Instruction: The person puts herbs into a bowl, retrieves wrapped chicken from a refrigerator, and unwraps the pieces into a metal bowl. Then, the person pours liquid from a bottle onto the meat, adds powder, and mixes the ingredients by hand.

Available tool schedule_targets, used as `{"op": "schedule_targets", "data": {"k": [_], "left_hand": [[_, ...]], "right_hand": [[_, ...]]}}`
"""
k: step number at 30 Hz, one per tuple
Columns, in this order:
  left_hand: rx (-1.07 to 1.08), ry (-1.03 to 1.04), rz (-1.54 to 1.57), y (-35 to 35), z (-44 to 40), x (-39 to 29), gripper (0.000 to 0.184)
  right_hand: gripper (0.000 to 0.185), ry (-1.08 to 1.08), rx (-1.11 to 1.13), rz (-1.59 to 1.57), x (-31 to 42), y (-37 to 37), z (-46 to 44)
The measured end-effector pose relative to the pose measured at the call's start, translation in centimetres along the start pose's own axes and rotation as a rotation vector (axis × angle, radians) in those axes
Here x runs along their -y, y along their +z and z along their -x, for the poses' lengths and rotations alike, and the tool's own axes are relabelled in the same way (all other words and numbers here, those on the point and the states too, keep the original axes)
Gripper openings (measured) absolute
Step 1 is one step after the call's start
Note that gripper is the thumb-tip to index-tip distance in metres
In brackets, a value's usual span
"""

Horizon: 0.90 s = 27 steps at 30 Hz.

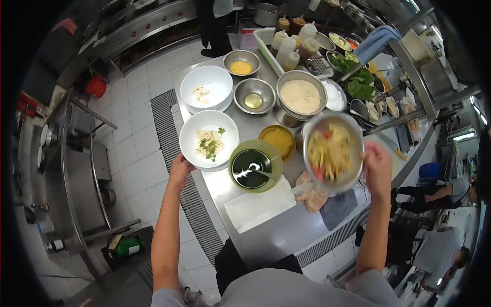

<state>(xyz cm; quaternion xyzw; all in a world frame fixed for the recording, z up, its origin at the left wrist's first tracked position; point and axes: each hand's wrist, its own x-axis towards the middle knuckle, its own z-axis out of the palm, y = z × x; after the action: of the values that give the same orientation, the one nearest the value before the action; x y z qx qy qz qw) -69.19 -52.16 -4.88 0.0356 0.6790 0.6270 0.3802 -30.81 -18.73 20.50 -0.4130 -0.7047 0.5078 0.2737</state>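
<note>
My right hand (377,166) grips the rim of a metal mixing bowl (309,158), raised over the right side of the table. In it are pale yellow strips and red pieces, smeared by motion. My left hand (180,170) is closed at the lower left edge of a white bowl (232,125), its fingers partly hidden by the bowl. Pale slices and green herb leaves (209,146) lie in that bowl. Close by stands a green-tinted tub (276,163) of dark liquid with a spoon (266,174) in it.
The steel table (266,240) also bears a second white bowl (217,84), metal bowls of yellow liquid, a bowl of crumbs (300,97), a white tray (245,212), plastic bags (312,197) and a grey cloth (340,210). Squeeze bottles (286,48) stand behind. Other people (440,250) are at right.
</note>
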Motion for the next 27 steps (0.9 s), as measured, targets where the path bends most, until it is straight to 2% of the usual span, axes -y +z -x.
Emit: {"op": "schedule_targets", "data": {"k": [2,4,6,7,9,12,15,17,18,21,22,24,25,27], "left_hand": [[0.037,-0.049,0.011,-0.1,0.4,-0.1,0.031],[0.046,-0.075,0.018,-0.7,0.8,0.1,0.037],[0.001,-0.086,0.06,-0.7,1.9,-0.8,0.043],[-0.001,-0.083,0.052,-0.8,2.2,-1.5,0.043],[-0.203,-0.023,0.048,-1.3,2.5,-2.6,0.047],[-0.22,0.028,-0.057,-3.0,0.9,-5.2,0.048],[-0.189,0.072,-0.15,-3.9,-3.1,-7.2,0.043],[-0.131,0.086,-0.185,-3.6,-6.4,-8.1,0.042],[-0.123,0.081,-0.189,-3.4,-8.1,-8.4,0.042],[-0.057,0.069,-0.26,-2.1,-12.5,-9.1,0.036],[0.006,0.038,-0.301,-1.6,-13.8,-9.5,0.031],[0.073,0.012,-0.34,-0.9,-16.2,-10.1,0.026],[0.061,-0.008,-0.346,-0.8,-17.0,-10.1,0.021],[0.033,-0.035,-0.308,0.0,-17.7,-10.5,0.011]], "right_hand": [[0.023,0.132,0.073,0.077,-1.9,-2.2,3.9],[0.023,0.179,0.295,-0.052,-5.2,-3.6,8.0],[0.025,0.328,0.401,-0.054,-9.1,-3.6,12.2],[0.024,0.384,0.418,-0.074,-11.3,-3.2,14.0],[0.024,0.447,0.435,-0.096,-15.8,-2.8,16.7],[0.022,0.502,0.356,-0.126,-20.8,-1.9,19.0],[0.022,0.531,0.305,-0.161,-22.1,-1.8,19.6],[0.027,0.529,0.363,-0.075,-22.8,-2.3,19.6],[0.027,0.536,0.356,-0.076,-22.1,-2.2,19.4],[0.038,0.589,0.316,0.292,-16.5,-1.8,17.5],[0.038,0.594,0.309,0.297,-15.2,-1.5,16.6],[0.037,0.29,0.244,0.743,-12.9,-0.5,14.6],[0.037,0.294,0.242,0.745,-11.4,0.4,13.3],[0.033,-0.137,0.175,0.818,-7.6,4.0,8.8]]}}
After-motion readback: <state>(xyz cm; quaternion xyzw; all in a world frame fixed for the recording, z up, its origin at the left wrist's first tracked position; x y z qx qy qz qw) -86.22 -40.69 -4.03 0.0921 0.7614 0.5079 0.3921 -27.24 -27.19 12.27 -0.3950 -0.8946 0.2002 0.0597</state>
